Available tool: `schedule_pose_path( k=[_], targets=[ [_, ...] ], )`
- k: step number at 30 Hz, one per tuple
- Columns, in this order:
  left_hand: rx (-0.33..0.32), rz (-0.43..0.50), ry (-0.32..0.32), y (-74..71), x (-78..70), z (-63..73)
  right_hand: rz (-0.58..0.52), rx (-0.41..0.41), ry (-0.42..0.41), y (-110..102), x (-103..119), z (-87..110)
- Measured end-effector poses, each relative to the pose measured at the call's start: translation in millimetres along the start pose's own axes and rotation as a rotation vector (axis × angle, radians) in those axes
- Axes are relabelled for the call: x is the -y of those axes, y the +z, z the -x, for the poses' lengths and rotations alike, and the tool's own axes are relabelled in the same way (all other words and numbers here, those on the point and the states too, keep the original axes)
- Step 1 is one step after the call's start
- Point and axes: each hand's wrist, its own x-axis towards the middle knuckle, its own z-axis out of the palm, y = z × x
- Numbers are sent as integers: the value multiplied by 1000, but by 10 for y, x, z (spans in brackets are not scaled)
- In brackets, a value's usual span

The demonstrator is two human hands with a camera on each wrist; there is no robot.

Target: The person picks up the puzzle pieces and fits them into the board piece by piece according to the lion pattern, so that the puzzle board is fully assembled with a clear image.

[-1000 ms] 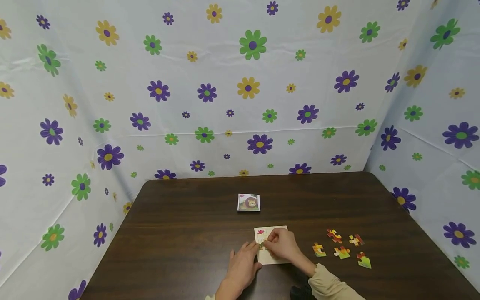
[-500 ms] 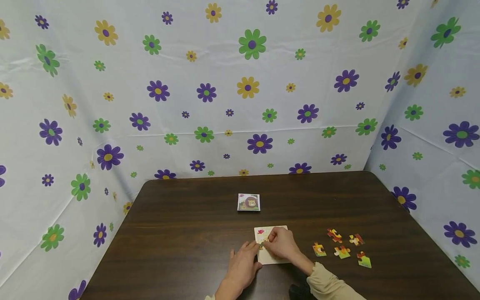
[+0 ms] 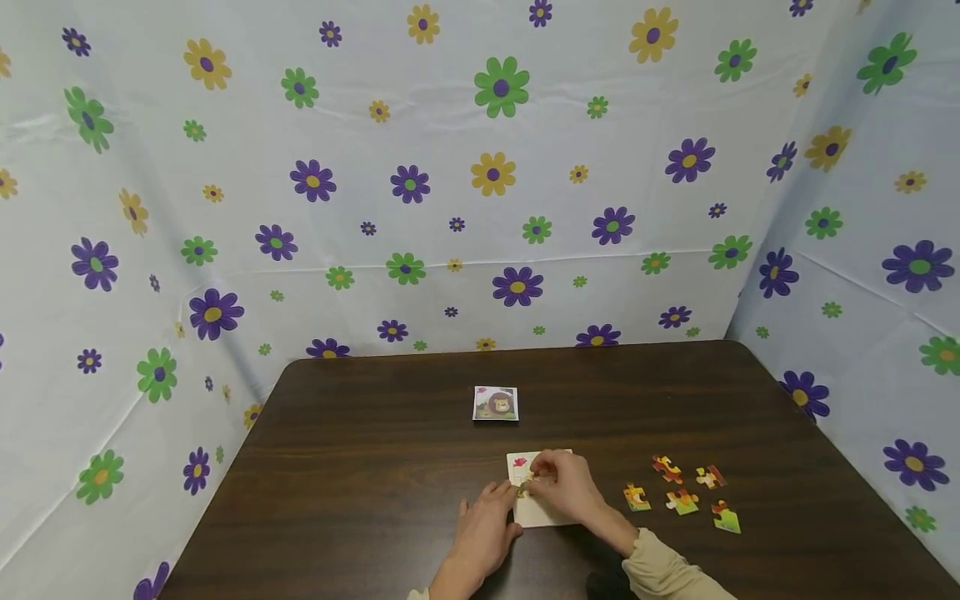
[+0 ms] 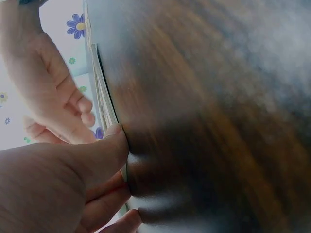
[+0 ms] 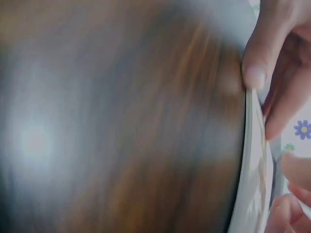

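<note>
A pale wooden puzzle board (image 3: 542, 517) lies on the table in front of the person, with a pink shape near its far left corner. My left hand (image 3: 482, 529) rests at the board's left side, fingers extended toward it and thumb by the near corner. In the left wrist view its thumb (image 4: 114, 141) touches the board's edge. Over the board, my right hand (image 3: 572, 490) pinches a small puzzle piece (image 3: 522, 490) low against the surface, close to the left fingertips. The fingers partly cover that piece, so whether it lies flat cannot be told.
To the right lie several loose puzzle pieces (image 3: 682, 502) in orange, red and green. Beyond the board sits a square picture card (image 3: 496, 404) showing a lion. A flowered white curtain (image 3: 435, 167) surrounds the dark wood table (image 3: 360, 467).
The right fingers have shifted slightly over the same spot, still pinching the piece. My left hand has stayed in place, and the head view has moved a little.
</note>
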Motion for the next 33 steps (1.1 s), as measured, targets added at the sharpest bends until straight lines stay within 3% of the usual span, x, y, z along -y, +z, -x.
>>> schedule_pose_path(
  k=[3, 5, 9, 13, 17, 27, 33],
  targets=[
    [11, -2, -11, -3, -10, -2, 79, 47, -173, -57, -77, -34],
    [21, 0, -17, -4, -14, -6, 130, 99, -244, -81, -124, -62],
    [24, 4, -20, -12, -11, -15, 198, 197, -290, -98, -187, -112],
    [22, -8, -15, -20, 2, -26, 228, 212, -343, -98, -210, -123],
    [25, -20, -7, -19, 13, -30, 238, 207, -358, -90, -200, -111],
    [47, -23, -18, -7, 14, -28, 250, 199, -300, -68, -165, -66],
    [34, -25, 3, 13, 14, -20, 161, 179, -312, -110, -185, -71]
  ],
)
